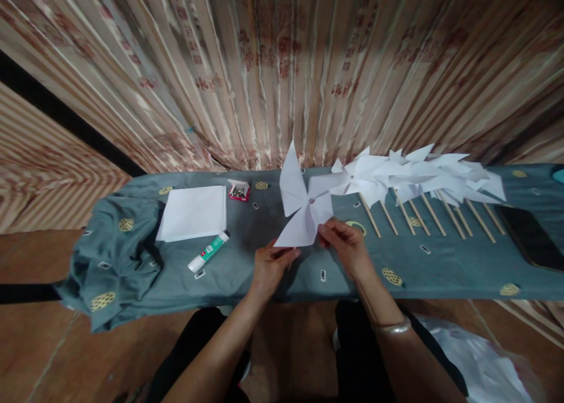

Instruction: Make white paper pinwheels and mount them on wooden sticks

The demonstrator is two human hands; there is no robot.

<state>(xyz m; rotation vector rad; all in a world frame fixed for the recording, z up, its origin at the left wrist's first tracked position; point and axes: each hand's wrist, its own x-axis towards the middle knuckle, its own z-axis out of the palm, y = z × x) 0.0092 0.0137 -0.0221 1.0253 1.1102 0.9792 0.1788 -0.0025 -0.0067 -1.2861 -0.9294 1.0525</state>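
Note:
A white paper pinwheel [304,221] is held up in front of me, its blades folded in to a small pin at the centre. My left hand [272,267] closes below the lowest blade; a bit of stick seems to show by the fingers, the rest hidden. With thumb and fingers, my right hand [346,244] pinches the lower right edge of a blade. Just right of it, finished-looking pinwheels [409,177] lie overlapping in a row, their wooden sticks [432,214] pointing toward me.
On the left of the green cloth-covered table [247,274] lie a stack of white paper [194,212], a glue stick [208,251] and a small open box of metal pins [238,190]. A phone [533,238] lies at right. Behind hangs a patterned curtain [273,74]; a plastic bag [480,362] rests below.

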